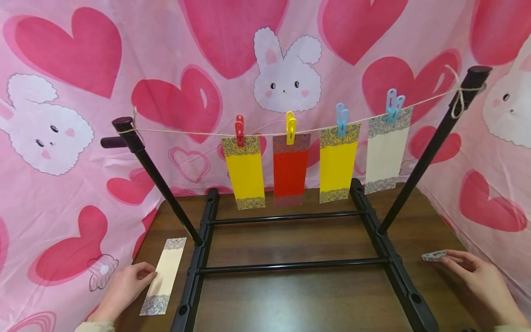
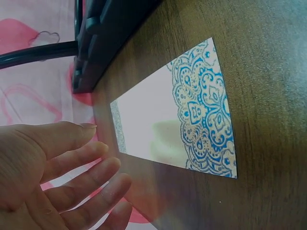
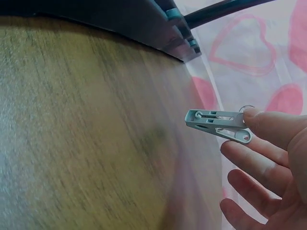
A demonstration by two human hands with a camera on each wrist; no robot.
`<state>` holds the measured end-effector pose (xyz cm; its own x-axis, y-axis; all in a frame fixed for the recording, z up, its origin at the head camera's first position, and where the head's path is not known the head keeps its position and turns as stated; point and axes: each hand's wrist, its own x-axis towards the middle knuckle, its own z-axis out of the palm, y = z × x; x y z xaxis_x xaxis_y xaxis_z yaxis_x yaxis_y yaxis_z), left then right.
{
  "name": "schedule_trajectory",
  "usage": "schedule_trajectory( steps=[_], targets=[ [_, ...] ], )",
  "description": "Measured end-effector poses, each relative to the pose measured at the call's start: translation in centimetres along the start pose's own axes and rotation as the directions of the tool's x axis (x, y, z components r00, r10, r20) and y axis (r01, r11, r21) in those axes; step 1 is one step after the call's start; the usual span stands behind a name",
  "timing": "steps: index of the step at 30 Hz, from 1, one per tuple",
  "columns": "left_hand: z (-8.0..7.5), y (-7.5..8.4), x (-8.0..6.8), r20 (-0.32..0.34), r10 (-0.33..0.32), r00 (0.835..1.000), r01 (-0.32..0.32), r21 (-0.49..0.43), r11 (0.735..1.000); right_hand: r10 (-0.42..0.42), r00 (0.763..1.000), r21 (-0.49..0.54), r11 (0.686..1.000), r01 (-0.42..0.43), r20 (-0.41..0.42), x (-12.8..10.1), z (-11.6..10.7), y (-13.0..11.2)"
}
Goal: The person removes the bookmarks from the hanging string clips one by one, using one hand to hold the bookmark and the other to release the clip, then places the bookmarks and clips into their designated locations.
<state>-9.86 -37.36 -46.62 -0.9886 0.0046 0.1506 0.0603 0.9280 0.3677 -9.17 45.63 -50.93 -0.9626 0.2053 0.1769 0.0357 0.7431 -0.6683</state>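
Note:
A cream card (image 1: 168, 269) with lace-patterned ends lies flat on the table at the left. Over its left edge hovers my left hand (image 1: 129, 286), its fingers loosely bent and holding nothing; the left wrist view shows the card (image 2: 148, 127) beyond the fingertips. Out at the right, my right hand (image 1: 477, 276) pinches a pale grey clothespin (image 3: 218, 123) by its handle end between thumb and index finger. Four-legged scenery aside, a string (image 1: 178, 131) carries a yellow card (image 1: 246, 175), a red card (image 1: 290, 170), another yellow card (image 1: 338, 163) and a cream card (image 1: 386, 150).
A black frame (image 1: 290, 266) stands on the brown table (image 1: 315, 299), with a left post (image 1: 162, 189) and a right post (image 1: 431, 152) holding the string. A red clothespin (image 1: 239, 131), a yellow one (image 1: 291, 129) and light blue ones clip the hanging cards. Pink heart-patterned cloth surrounds the table.

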Motion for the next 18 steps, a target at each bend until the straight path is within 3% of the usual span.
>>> schedule_trajectory(
  steps=[5,12,18],
  targets=[
    [0.02,-0.11,-0.21,0.009,-0.009,1.0,0.009,-0.001,1.0,0.011,1.0,-0.013,1.0,-0.01,0.022,-0.19,0.2,0.52],
    [-0.15,-0.1,0.03,0.043,-0.029,0.999,0.029,-0.01,1.0,0.068,0.996,-0.143,0.988,-0.059,0.058,0.19,0.08,0.85],
    [-0.32,-0.05,0.18,0.055,-0.048,0.997,0.049,-0.019,0.999,0.029,0.997,-0.262,0.965,-0.009,0.069,0.3,0.24,1.04]
  ],
)
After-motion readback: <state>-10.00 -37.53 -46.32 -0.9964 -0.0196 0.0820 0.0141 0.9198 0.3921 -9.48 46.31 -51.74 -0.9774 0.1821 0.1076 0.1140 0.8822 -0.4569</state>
